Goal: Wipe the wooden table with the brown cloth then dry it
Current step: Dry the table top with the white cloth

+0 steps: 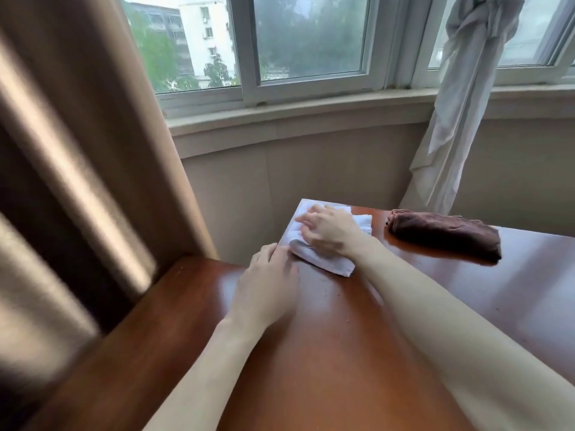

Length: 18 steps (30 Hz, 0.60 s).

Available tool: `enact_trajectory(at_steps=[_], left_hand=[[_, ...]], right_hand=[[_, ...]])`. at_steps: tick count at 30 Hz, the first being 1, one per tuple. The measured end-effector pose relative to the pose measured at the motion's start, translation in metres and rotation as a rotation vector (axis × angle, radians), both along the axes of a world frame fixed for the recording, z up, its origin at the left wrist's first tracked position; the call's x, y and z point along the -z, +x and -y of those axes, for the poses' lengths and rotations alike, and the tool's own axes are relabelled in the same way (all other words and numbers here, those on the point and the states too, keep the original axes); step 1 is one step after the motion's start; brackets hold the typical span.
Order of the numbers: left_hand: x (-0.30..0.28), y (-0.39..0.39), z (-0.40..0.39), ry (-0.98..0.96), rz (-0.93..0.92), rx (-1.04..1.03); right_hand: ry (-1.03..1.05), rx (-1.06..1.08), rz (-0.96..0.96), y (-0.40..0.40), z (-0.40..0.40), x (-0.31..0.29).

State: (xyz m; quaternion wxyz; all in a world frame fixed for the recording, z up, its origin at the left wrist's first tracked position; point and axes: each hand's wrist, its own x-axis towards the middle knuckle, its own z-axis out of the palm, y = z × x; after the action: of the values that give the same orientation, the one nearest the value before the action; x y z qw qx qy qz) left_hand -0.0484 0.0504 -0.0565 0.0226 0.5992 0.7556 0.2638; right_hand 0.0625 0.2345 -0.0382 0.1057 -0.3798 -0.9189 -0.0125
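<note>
Two cloths lie on the wooden table [326,353], and how they sit suggests where we are in the job. The brown cloth [445,233] rests rolled up near the far edge, on the right, touching no hand, so we judge the wiping step finished. The white cloth [317,256], folded flat, sits at the far left corner of the table, and we take it for the drying cloth: the drying looks under way, with most of the top yet to be gone over, though we cannot see from the glossy surface which parts are wet.

Our right hand [326,231] lies palm down on the white cloth, fingers spread and fairly straight, pressing it to the wood rather than gripping it. The brown cloth is just beside that hand, to its right, apart from it. Our left hand [267,287] rests flat on the bare wood near the left edge, fingers relaxed and holding nothing, its fingertips close to the near corner of the white cloth; blur keeps us from saying whether they touch.

Beyond the table stand a beige curtain [77,135], the window [311,38] and a knotted white curtain [460,88].
</note>
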Motion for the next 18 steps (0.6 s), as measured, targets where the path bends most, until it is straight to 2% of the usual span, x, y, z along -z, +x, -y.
enact_trajectory(at_steps=[2,4,9,11,15,18], left_hand=[[0.007,-0.005,-0.003,-0.037,0.082,0.019],[0.011,-0.008,-0.005,-0.059,0.171,0.043],[0.018,-0.008,-0.012,-0.062,0.167,0.053],[0.019,-0.009,-0.013,-0.034,0.153,0.033],[0.017,-0.006,-0.012,-0.021,0.206,0.014],[0.015,-0.004,-0.009,-0.019,0.2,0.003]], right_hand=[[0.061,-0.033,0.032,-0.004,0.002,0.003],[-0.029,-0.069,-0.006,0.002,0.004,0.018],[-0.167,0.221,-0.019,-0.013,-0.049,0.02],[-0.166,0.232,0.006,-0.024,-0.051,0.019],[-0.149,-0.01,0.078,-0.003,-0.013,0.028],[-0.166,-0.239,0.033,0.023,0.005,0.027]])
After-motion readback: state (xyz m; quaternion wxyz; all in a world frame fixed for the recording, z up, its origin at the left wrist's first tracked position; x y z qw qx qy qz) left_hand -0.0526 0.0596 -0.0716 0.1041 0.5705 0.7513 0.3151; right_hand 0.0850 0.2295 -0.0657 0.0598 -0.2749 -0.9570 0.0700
